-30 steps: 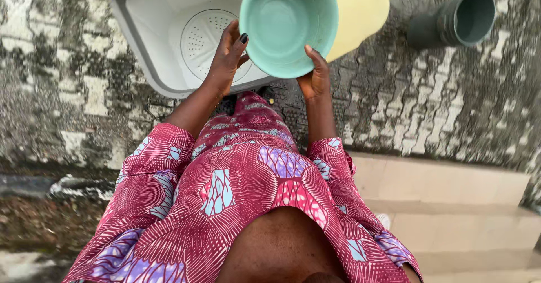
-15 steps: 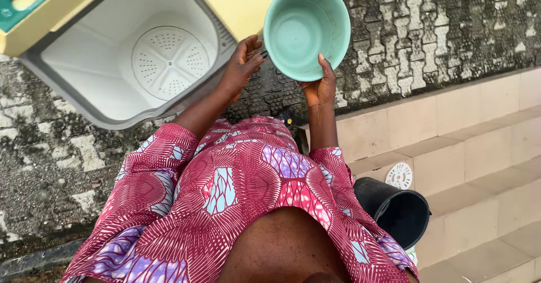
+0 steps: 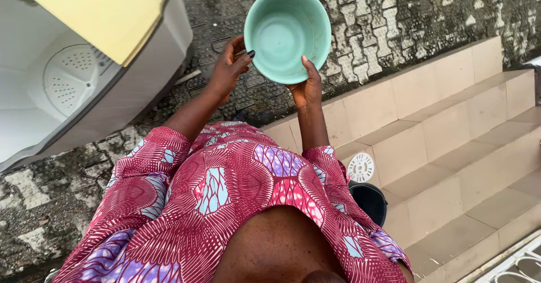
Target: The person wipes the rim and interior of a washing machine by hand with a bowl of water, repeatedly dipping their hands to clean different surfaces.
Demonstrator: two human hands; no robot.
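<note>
One view only, from the head camera looking straight down. At the upper left of the frame sits a white plastic washing machine tub [image 3: 67, 85] with a perforated round disc at its bottom, partly covered by its pale yellow lid [image 3: 107, 12] tilted across the top. Dark, mottled, patterned paving [image 3: 394, 18] fills the top of the frame and runs down the left side. Beige tiled steps [image 3: 451, 125] cross the right half, descending toward the lower right. On one step, just right of the person's sleeve, lies a small white round perforated cover [image 3: 361, 167], and just below it stands a black plastic bucket [image 3: 369, 201], partly hidden by the red, purple and blue patterned dress [image 3: 225, 193] that takes up the lower centre. A bit of white metal grille [image 3: 513, 263] shows in the lower right corner.

Nothing stands between the camera and the round mint-green plastic bowl [image 3: 287, 32], held up at the upper centre of the frame over the paving, its opening tipped toward the camera. Its inside looks smooth, with nothing in it. The left hand [image 3: 230, 69] grips the rim on the bowl's left side, fingers curled against it with a dark-painted thumbnail showing. The right hand [image 3: 307, 88] clasps the lower rim, thumb pressed on the inner edge.
</note>
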